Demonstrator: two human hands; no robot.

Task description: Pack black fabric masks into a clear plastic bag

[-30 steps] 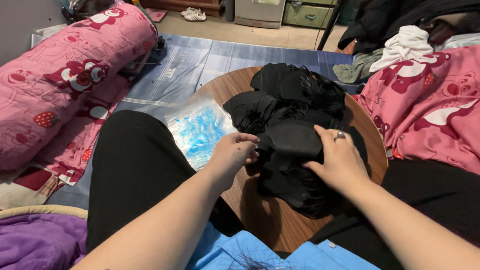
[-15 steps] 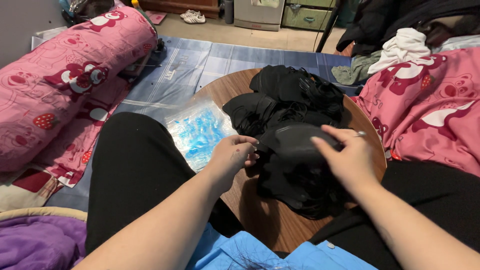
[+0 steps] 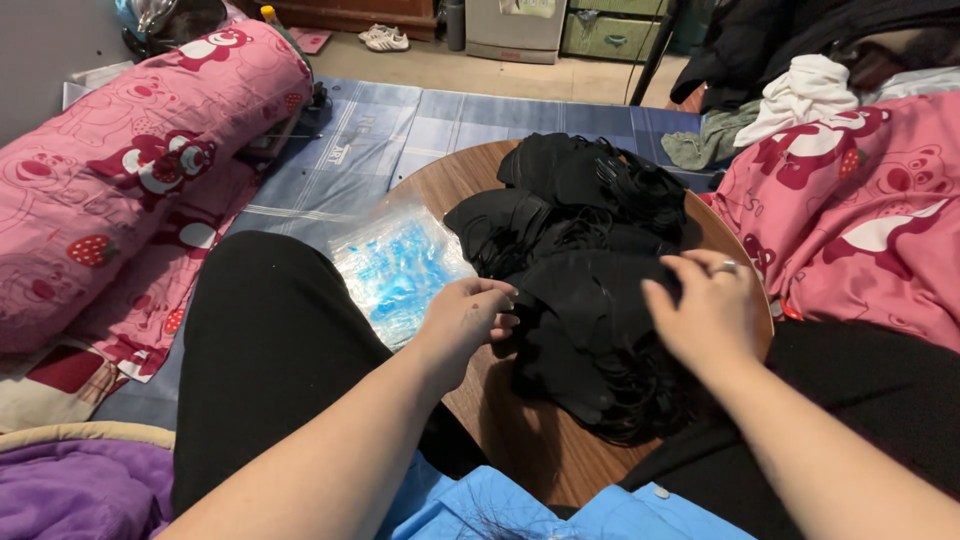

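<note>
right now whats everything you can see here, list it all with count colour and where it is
black fabric pieces: a pile, count unclear, black, on the round table
round table: one, brown wood, centre
plastic bag: one, clear with blue contents, on the table's left edge
bolster pillow: one, pink with a bear print, left
pink blanket: one, pink with the same print, right
floor mat: one, blue checked, beyond the table
shoes: a pair, white, far floor
white cloth: one, top right
purple cloth: one, bottom left
left hand: pinching the pile's left edge
right hand: ring on one finger, on top of the pile
</note>
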